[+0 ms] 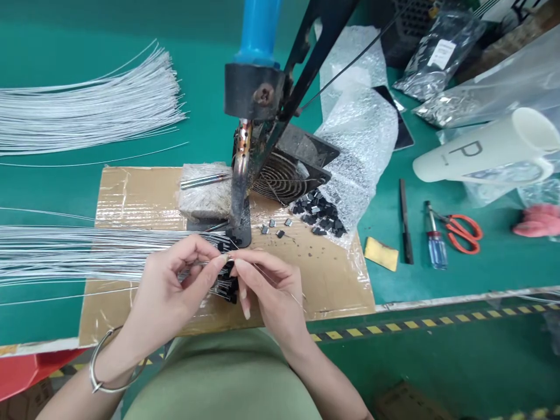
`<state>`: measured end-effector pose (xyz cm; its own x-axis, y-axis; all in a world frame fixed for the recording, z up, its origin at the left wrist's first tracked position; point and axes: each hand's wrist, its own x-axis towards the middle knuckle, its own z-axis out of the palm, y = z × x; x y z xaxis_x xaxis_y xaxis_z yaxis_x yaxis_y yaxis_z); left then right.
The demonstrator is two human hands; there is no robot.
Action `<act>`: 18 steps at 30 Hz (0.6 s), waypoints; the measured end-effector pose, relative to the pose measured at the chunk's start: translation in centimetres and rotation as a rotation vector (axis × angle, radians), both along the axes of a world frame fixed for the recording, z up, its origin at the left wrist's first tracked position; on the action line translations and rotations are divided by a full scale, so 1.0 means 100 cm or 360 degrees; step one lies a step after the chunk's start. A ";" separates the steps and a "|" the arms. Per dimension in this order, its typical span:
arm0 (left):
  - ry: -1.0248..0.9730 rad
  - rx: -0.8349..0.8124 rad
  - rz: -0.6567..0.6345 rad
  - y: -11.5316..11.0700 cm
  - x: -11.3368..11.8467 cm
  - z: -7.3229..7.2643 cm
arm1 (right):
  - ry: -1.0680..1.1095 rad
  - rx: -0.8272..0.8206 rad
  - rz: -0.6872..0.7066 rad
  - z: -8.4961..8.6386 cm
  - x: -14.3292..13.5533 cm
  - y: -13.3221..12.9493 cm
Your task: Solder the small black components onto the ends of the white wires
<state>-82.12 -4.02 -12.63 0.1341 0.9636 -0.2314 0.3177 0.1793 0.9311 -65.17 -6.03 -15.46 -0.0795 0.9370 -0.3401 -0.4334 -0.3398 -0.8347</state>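
Note:
My left hand (175, 286) and my right hand (271, 286) meet fingertip to fingertip over the cardboard, both pinched closed. Between the left thumb and forefinger sits a tiny piece, mostly hidden by the fingers. A thin wire (292, 296) runs out through my right hand toward the lower right. Under and beside the hands lies a bundle of white wires (96, 251) with black connectors (231, 291) on their right ends. Just above the fingertips points the tip of a blue-handled soldering iron (240, 192), clamped in a black stand.
A fan (284, 175) stands behind the iron. Loose black connectors (319, 213) lie beside bubble wrap (359, 134). A second wire bundle (96, 108) is at upper left. On the right are a yellow sponge (381, 254), screwdriver (436, 248), orange-handled cutters (464, 234) and white mug (476, 151).

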 end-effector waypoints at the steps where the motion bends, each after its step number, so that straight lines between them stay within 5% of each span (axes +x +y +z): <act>1: 0.0004 -0.0007 0.0004 -0.001 0.000 0.000 | 0.0015 -0.0014 0.0007 -0.001 0.000 0.000; 18: -0.0019 0.0017 -0.0003 -0.001 0.003 -0.001 | 0.0167 -0.0080 -0.0048 -0.004 -0.003 0.000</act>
